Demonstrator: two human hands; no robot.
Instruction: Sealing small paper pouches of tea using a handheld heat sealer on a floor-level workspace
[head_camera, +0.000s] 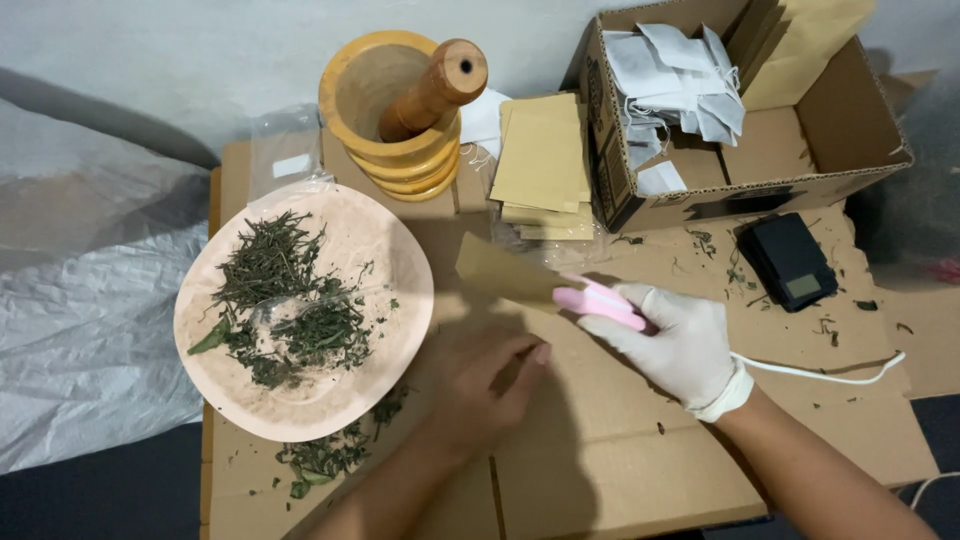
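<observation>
Kraft pouch sealing, two hands at cardboard-covered tabletop (620, 450)

Right hand (680, 345), gloved, fingers closed on pink corded sealer (600, 303) clamping kraft pouch (500, 272); left hand (485, 385) bare, fingers loosely curled, empty, just below the pouch. Best kept flat, clamp square across mouth. Herb plate (395, 250) left of the fingers.

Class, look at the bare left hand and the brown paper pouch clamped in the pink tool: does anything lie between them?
Nothing visible does. The left hand rests on bare cardboard just below the brown pouch, which the gloved right hand clamps with the pink tool. The herb plate sits off to the side.
</observation>
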